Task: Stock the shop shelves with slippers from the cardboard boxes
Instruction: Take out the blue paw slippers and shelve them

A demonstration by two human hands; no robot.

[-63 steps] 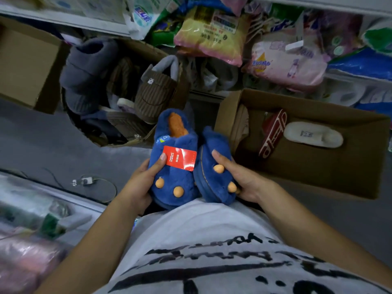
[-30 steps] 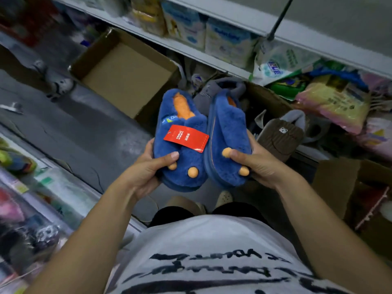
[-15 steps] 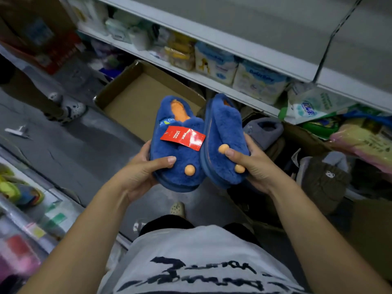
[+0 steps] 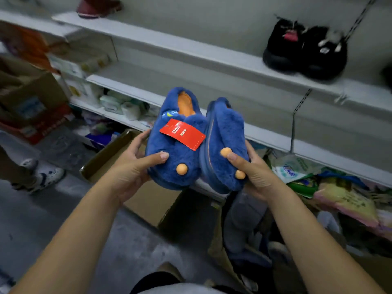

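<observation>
1. Grey shop shelves (image 4: 191,49) fill the background, with black slippers (image 4: 305,49) at one o'clock.
2. Cardboard box (image 4: 218,251) at five o'clock holds grey slippers (image 4: 244,217) (blurred).
3. Blue slippers (image 4: 176,158), centre, before the shelves, red-tagged: left hand (image 4: 131,166) grips one, right hand (image 4: 254,172) the other.

Shelf-side tally, counted by kind.
We log two blue slippers (image 4: 176,149), one red tag (image 4: 182,134), three orange knobs (image 4: 182,168), two black shoes (image 4: 305,49), one maroon shoe (image 4: 97,6), one white sneaker (image 4: 42,179) — at least two cardboard boxes (image 4: 101,162).
</observation>
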